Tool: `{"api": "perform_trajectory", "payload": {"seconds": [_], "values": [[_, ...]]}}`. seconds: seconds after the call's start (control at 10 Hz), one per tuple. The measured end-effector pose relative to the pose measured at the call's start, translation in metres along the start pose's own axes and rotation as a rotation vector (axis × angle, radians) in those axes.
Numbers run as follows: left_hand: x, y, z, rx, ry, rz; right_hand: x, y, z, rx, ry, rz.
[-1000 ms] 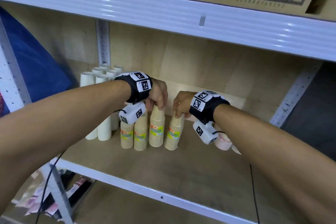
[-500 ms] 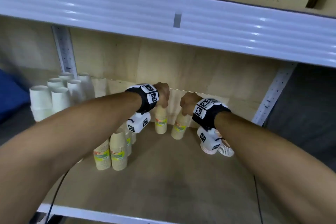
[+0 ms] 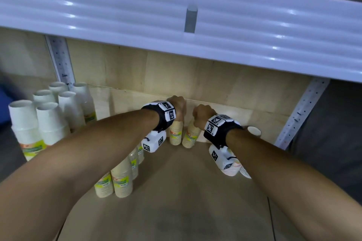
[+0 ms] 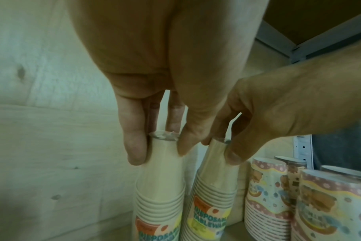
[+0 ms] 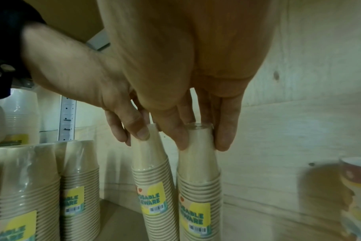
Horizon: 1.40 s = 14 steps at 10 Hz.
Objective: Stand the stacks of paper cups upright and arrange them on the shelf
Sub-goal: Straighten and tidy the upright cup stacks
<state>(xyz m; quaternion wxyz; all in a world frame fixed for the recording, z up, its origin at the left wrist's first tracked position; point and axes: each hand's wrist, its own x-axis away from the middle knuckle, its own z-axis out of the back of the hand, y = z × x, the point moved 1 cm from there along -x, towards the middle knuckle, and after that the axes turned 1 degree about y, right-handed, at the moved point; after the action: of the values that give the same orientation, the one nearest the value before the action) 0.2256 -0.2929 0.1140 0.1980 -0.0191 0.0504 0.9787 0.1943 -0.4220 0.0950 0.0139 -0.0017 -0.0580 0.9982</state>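
Your left hand (image 3: 179, 104) and right hand (image 3: 202, 116) now hold the two beige cup stacks, left stack (image 3: 175, 133) and right stack (image 3: 191, 137), far back against the shelf's rear wall (image 3: 225, 82), well behind the front beige stacks (image 3: 117, 180) where they stood a second ago.

**Both hands at the back of the shelf**

Left hand (image 3: 179, 104) grips the top of an upright beige cup stack (image 3: 175, 133). Right hand (image 3: 202, 116) grips a second beige stack (image 3: 191, 137), tilted, just beside the first. White cup stacks (image 3: 49, 121) stand far left; more beige stacks (image 3: 122, 179) stand near the shelf (image 3: 186, 201) front.
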Motion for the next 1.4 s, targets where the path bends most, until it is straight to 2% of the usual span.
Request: {"api": "perform_trajectory", "payload": {"seconds": [0.5,0.7,0.9,1.1,1.4], "values": [[-0.026,-0.006,-0.017,0.073,0.018,-0.006,-0.038,0.0,-0.015,-0.125,-0.02,0.036],[-0.029,-0.003,-0.016,0.099,-0.014,0.058,-0.036,-0.002,-0.017,-0.229,0.051,0.059],[-0.022,-0.01,-0.008,0.201,-0.003,0.071,-0.03,0.001,-0.014,-0.243,0.126,0.015],[-0.002,-0.02,0.017,0.252,-0.008,0.073,-0.014,-0.009,0.01,-0.222,0.151,0.031],[0.057,-0.033,0.073,0.162,-0.108,0.089,0.015,-0.061,0.034,-0.163,0.175,0.181]]}}
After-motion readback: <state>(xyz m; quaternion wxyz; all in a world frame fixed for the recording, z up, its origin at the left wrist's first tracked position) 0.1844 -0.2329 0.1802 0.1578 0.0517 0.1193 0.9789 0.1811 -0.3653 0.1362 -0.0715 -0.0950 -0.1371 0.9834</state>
